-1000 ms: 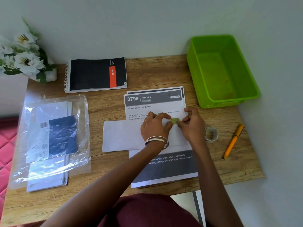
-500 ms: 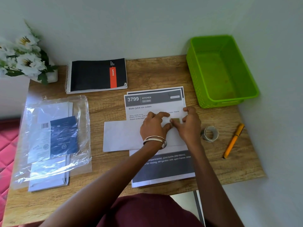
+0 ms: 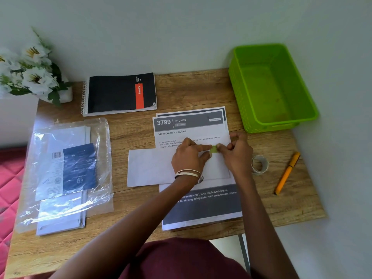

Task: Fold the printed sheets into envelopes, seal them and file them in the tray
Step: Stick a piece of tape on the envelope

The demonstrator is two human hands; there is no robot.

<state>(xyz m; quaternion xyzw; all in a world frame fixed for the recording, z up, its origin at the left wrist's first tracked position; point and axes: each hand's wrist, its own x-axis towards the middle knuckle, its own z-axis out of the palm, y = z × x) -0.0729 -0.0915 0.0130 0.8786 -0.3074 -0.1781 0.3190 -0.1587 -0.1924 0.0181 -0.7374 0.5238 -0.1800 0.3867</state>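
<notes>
A white envelope (image 3: 149, 168) lies across a small stack of printed sheets (image 3: 191, 129) in the middle of the table. A small green piece of tape (image 3: 214, 149) sits at the envelope's top edge. My left hand (image 3: 187, 158) rests on the envelope, its index finger stretched out and touching the green piece from the left. My right hand (image 3: 235, 156) pinches the same piece from the right with its fingertips. The green tray (image 3: 239, 91) stands at the back right with nothing in it.
A roll of clear tape (image 3: 259, 165) and an orange pen (image 3: 286, 173) lie right of my hands. A plastic bag of envelopes (image 3: 66, 168) lies at the left, a spiral notebook (image 3: 120, 93) behind, and white flowers (image 3: 30, 71) at the back left corner.
Both hands stay at the envelope's top edge. Half a second ago they closed over the green piece; now they have parted a little and it shows between the fingertips.
</notes>
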